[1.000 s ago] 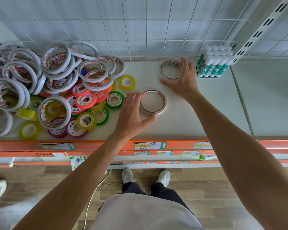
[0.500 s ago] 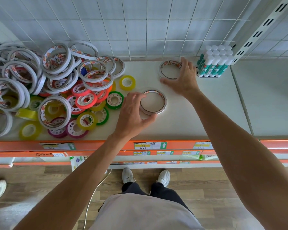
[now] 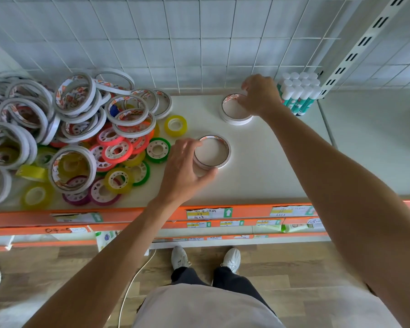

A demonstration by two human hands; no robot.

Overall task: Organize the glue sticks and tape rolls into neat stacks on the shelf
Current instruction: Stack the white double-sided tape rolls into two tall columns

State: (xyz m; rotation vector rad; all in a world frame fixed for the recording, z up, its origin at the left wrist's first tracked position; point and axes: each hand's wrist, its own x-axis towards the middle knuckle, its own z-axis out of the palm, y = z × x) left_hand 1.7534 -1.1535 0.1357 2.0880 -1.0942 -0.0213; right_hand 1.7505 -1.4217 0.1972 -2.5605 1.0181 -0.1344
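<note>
Right hand (image 3: pixel 258 95) has shifted – a second ago it lay flat over the back tape roll, now its fingers (image 3: pixel 244 85) are curled over the far rim of the back stack of white rolls (image 3: pixel 237 116), gripping the top roll. Stack sits near the rear of the shelf (image 3: pixel 270 162), just left of the glue sticks (image 3: pixel 298 95), which stand upright in a tight block in the back corner. Looks like two or so rolls there; exact count I can't tell.

Left hand (image 3: pixel 182 171) hasn't moved across the earlier frames – thumb and fingers wrapped round the near side of the front tape roll (image 3: pixel 213 151), holding it on the shelf mid-front. Could be one roll or a short stack; edge suggests more than one, not sure.

My read: right hand is squaring up or seating a roll on the back stack, so that stack is being built; front roll probably goes on it next.

Most of the job is left – the loose pile of tape rolls (image 3: pixel 76 138) at left is a jumble of white rings over small coloured rolls, unsorted. Glue sticks already look tidy.

Front edge of the shelf has an orange rail (image 3: pixel 128 215) with price labels.
</note>
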